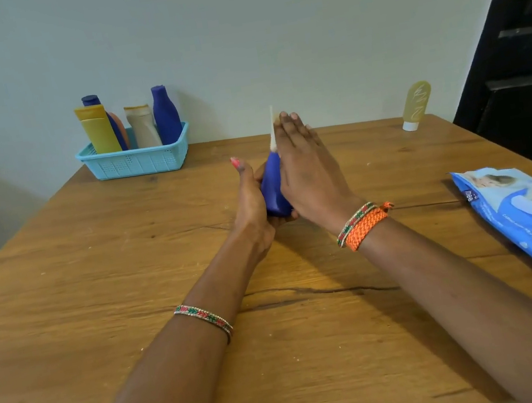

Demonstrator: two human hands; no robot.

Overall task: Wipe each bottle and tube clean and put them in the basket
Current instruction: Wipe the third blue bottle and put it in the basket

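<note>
Your left hand [250,200] grips the blue bottle [273,193] mid-table. Your right hand [308,167], fingers straight, presses a white wipe [272,131] against it.

Basket [134,160] at upper left of table [94,261], against wall; five containers upright inside. Bottle [273,190] at frame centre, between left hand [250,200] and right hand [308,167]. Tube [416,105] upper right, standing on cap. Wipes pack [530,224] at right edge.
</note>
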